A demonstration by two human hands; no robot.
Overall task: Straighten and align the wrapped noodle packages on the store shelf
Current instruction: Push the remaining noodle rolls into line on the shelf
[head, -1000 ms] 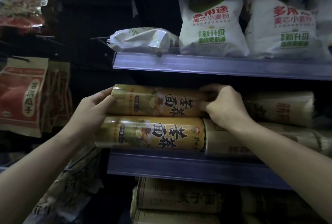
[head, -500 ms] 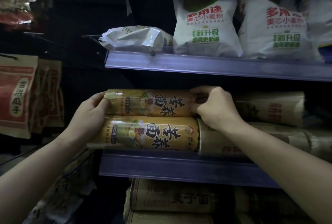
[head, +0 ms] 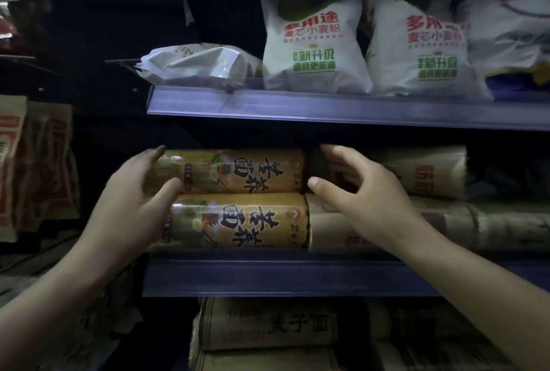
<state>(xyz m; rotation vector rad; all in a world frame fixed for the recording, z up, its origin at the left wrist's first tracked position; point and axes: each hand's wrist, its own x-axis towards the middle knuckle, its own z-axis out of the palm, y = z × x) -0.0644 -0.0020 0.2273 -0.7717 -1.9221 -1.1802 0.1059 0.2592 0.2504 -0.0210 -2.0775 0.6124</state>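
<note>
Two yellow wrapped noodle packages lie stacked lengthwise on the middle shelf point(head: 268, 278): the upper one point(head: 238, 171) and the lower one point(head: 244, 221). My left hand point(head: 131, 201) hovers at their left ends, fingers spread, with the thumb across the seam between them. My right hand point(head: 363, 192) is spread open at the right end of the upper package, with the thumb tip close to it. Pale beige noodle packages lie to the right, an upper one point(head: 428, 171) and a lower one point(head: 342, 230), partly hidden by my right hand.
The shelf above holds two upright white flour bags point(head: 312, 43) point(head: 422, 49) and one lying flat point(head: 202, 63). Red and brown snack bags point(head: 35, 162) hang at the left. More beige noodle packages point(head: 268, 326) fill the shelf below.
Both hands gripped the ends of the upper yellow package before. Now they have let go and the fingers have spread apart. The view has shifted slightly to the right.
</note>
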